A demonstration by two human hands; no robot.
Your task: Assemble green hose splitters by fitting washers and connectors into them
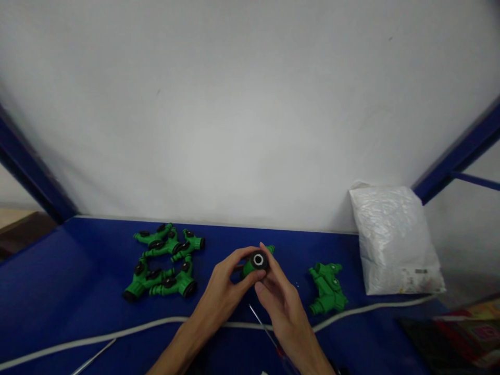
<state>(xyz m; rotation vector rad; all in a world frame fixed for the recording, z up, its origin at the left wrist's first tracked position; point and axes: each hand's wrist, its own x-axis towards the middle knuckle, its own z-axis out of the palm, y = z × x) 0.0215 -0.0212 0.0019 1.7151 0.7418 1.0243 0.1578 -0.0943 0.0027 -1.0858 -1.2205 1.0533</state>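
Between both hands is a green hose splitter (248,269), its black round end with a pale inner ring turned up towards me. My left hand (223,281) grips it from the left, thumb pressed near the black end. The fingers of my right hand (284,301) close on its right side; a green tip shows beyond them. A screwdriver (262,319) with a thin metal shaft and reddish handle is under or beside my right hand; whether that hand touches it, I cannot tell.
Several green splitters with black knobs (167,263) lie to the left. Plain green splitter bodies (328,289) are at right, near a white plastic package (396,242). A white cable (133,329) crosses the blue table (78,281). A metal rod (94,357) lies front left.
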